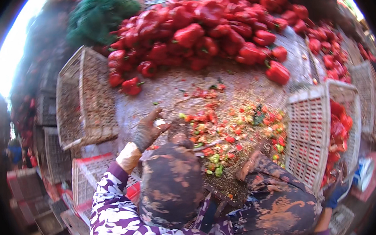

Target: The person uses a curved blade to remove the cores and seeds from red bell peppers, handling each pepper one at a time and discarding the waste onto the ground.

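My left hand, in a dirty wrap or glove with a pale cuff, is above the ground beside my left knee. Its fingers are apart, and a small white patch shows at them. At the far right, my right hand, with blue covering at the wrist, is at the near end of a white plastic crate. Red pepper pieces lie inside that crate. Blur and the crate's edge hide what the right fingers do. In front of me, a heap of whole red bell peppers spreads over a pale sheet.
Pepper cores, seeds and scraps litter the ground between my feet. A seed-covered crate lies tipped at the left, with a white and red crate nearer. Green netting is piled at the back left. More crates stand at the right.
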A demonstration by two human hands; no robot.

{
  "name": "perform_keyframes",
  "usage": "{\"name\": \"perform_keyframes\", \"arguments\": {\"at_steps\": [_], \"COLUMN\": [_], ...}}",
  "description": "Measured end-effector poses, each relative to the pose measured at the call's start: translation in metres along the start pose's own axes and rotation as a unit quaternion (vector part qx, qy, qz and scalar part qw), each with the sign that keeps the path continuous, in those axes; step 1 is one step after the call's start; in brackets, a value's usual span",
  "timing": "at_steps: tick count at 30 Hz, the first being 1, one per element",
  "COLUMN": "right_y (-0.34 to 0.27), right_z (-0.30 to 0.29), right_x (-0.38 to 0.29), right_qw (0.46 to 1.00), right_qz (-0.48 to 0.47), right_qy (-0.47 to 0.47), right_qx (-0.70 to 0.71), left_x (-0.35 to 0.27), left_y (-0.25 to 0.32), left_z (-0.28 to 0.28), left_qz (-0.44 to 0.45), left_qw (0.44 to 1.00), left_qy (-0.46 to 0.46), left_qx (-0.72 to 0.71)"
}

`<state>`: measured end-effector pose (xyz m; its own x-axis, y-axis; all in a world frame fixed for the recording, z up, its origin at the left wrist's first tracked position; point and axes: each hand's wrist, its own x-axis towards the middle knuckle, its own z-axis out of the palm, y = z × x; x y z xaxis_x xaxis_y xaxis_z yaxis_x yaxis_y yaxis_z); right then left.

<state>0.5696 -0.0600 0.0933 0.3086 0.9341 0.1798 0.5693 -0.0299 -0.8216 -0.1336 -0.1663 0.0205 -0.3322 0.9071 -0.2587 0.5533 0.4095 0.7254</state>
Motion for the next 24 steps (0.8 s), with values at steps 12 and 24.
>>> {"name": "perform_keyframes", "arguments": {"at_steps": [12, 24], "right_y": [-0.136, -0.139], "right_z": [0.182, 0.278], "right_x": [-0.022, -0.038], "right_qw": [0.957, 0.893], "right_qz": [0.116, 0.219], "right_qy": [-0.222, -0.369], "right_qx": [0.149, 0.135], "left_x": [-0.043, 0.154], "left_y": [-0.014, -0.116], "left_z": [-0.259, -0.099], "left_qz": [-0.02, -0.442], "left_qw": [0.79, 0.847], "left_qy": [0.36, 0.223], "left_qx": [0.496, -0.192]}}
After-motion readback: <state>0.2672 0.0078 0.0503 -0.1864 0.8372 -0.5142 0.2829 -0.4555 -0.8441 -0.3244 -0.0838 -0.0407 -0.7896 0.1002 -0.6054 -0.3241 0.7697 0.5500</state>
